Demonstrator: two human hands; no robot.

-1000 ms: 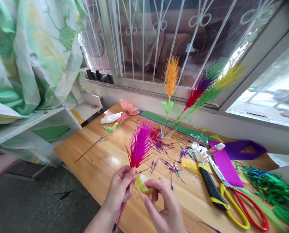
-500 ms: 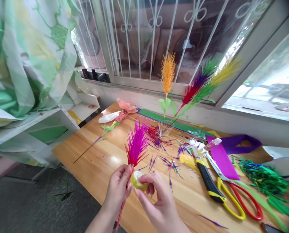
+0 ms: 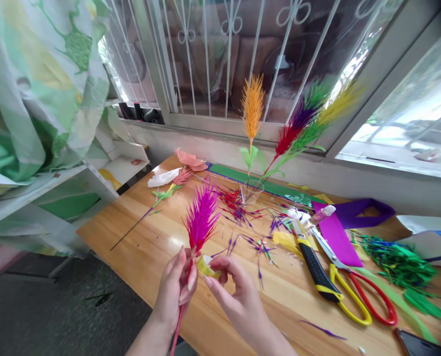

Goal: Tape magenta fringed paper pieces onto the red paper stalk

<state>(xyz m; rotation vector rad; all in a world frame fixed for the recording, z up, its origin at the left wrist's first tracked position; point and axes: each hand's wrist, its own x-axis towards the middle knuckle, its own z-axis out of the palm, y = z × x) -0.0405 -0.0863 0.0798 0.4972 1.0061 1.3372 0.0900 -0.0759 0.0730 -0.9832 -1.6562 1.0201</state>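
Your left hand (image 3: 176,289) is pinching the magenta paper plume (image 3: 201,217) by its stem; your right hand (image 3: 232,291) is gripping the yellow tape roll (image 3: 207,267) against its base, wrapping barely begun.

Glossy varnished light wooden tabletop (image 3: 157,247); spiky magenta paper plume (image 3: 201,217); scissors with glossy red and yellow plastic handles (image 3: 357,291); matt purple paper strip (image 3: 337,235).

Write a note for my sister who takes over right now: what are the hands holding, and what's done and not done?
Left hand: pinching the magenta paper flower by its stem.
Right hand: holding a small yellow-green tape roll against the stem, just below the bloom.
Done: spiky bloom is formed; other finished flowers stand in the glass.
Left: red stem below looks unwrapped.
Scissors and knife lie to the right.
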